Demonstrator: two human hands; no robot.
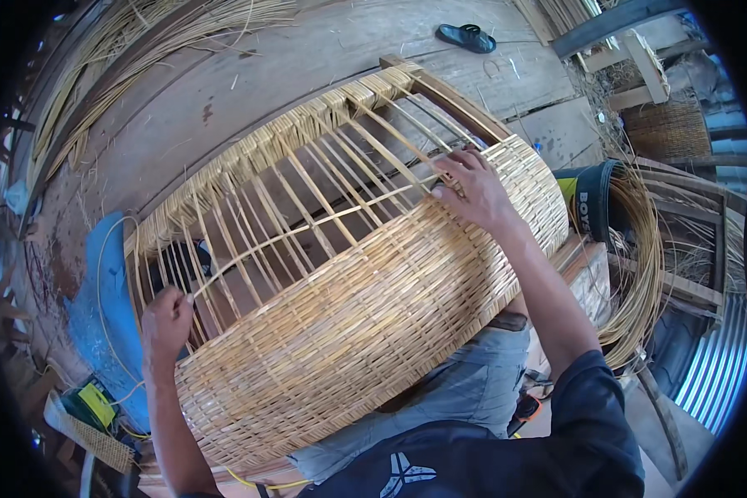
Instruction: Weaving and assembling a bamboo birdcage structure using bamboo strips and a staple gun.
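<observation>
A large curved piece of cane weaving [340,332] lies across my lap, densely woven on the near side. Beyond the woven edge, bare stakes [295,178] reach to a bundled far rim [257,149]. One thin cane strip [266,244] crosses these stakes at a slant, from one hand to the other. At the left end, my left hand [166,322] is closed in a pinch on this strip. Over the right part of the woven edge, my right hand [476,189] has its thumb and fingers bent around the strip's other stretch; its fingertips are partly hidden among the stakes.
A wooden bar [461,104] borders the piece at the far right. Coiled cane [639,274] hangs from a dark bucket [598,199] on the right. Long cane bundles [133,70] lie at the far left. A black sandal [466,37] and blue cloth [100,299] lie on the floor.
</observation>
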